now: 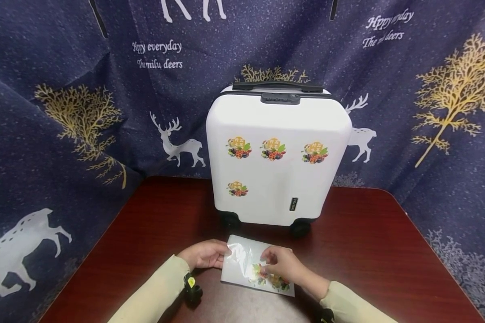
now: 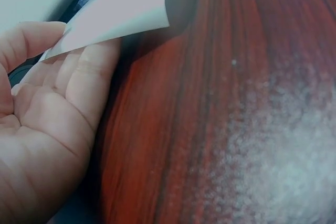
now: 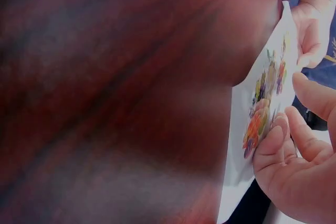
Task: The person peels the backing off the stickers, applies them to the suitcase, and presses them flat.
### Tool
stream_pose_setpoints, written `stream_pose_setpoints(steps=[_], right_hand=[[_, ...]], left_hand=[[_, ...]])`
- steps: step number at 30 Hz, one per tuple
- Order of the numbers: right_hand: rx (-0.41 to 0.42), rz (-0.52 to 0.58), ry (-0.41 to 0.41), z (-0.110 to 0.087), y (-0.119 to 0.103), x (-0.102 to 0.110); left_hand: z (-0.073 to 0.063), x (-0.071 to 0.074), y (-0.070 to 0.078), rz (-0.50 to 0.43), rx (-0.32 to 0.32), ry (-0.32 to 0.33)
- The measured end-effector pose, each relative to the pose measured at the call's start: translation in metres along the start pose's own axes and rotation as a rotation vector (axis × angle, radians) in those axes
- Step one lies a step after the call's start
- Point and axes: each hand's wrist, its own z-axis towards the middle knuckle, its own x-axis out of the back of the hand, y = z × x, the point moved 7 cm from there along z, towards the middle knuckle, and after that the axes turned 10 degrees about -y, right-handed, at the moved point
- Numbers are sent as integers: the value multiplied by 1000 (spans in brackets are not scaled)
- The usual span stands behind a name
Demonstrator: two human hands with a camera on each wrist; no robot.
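A white sheet of stickers (image 1: 242,264) with a glossy surface is held just over the table. My left hand (image 1: 207,255) grips its left edge; in the left wrist view, the thumb (image 2: 44,38) lies on top and the fingers lie beneath. Colourful fruit stickers (image 3: 257,124) show on the sheet's near right part. Over them is my right hand (image 1: 283,264), its fingertips at the sheet's surface. The right wrist view shows its thumb apart from the bent fingers, with nothing visible between them. Whether a sticker edge is lifted cannot be seen.
A white suitcase (image 1: 275,179) with black wheels and handle stands upright behind the sheet. Several matching fruit stickers (image 1: 238,148) are on its front, three in an upper row and one below at left. Beneath is a dark red wooden table (image 1: 372,260); a blue deer-print cloth (image 1: 174,103) hangs behind.
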Motion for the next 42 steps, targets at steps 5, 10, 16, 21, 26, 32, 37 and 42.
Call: stream_pose_setpoints(steps=[5,10,16,21,26,32,37,42], right_hand=[[-2,0,-33,1,2,-3],[-9,6,-73,2,4,-6],[9,28,-128,1,3,-8],[23,43,-180,1,2,-11],[31,53,-218,2,1,-13],[41,15,-242,1,0,-13],[3,16,-234,0,0,-14],[-5,5,-232,0,1,-15]], left_hand=[[0,0,-1,-12,3,-8],[4,-1,1,-15,27,-66],[13,0,5,-25,112,-96],[23,2,15,171,144,-57],[32,-1,31,486,218,-42],[46,-17,53,903,270,-86],[54,-27,63,1113,286,-68],[60,-32,63,1140,292,-73]])
